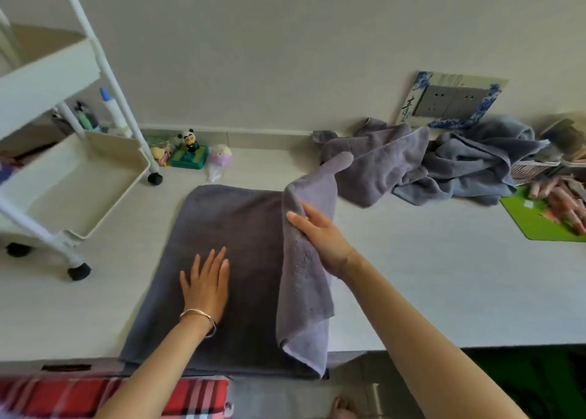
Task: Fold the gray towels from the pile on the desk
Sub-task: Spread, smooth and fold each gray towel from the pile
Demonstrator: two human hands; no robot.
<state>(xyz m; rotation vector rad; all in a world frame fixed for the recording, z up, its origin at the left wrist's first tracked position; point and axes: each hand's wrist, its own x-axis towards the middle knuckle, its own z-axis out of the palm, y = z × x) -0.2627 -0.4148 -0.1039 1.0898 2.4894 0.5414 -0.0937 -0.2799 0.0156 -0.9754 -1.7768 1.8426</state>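
A dark gray towel [228, 228] lies flat on the white desk [428, 276], its near edge hanging over the front. My left hand [206, 282] rests flat on it with straight, spread fingers. My right hand [320, 234] grips a lighter gray-purple towel [304, 279] and holds it up over the dark towel's right side; the cloth drapes down to the desk's front edge and trails back to the pile. The pile of crumpled gray towels [444, 161] sits at the back right against the wall.
A white rolling cart [63, 171] stands on the desk at the left. Small toy figures [190, 152] sit by the wall behind the dark towel. A green mat [536, 222] with pinkish items lies at the far right. A wall socket [450, 101] is above the pile.
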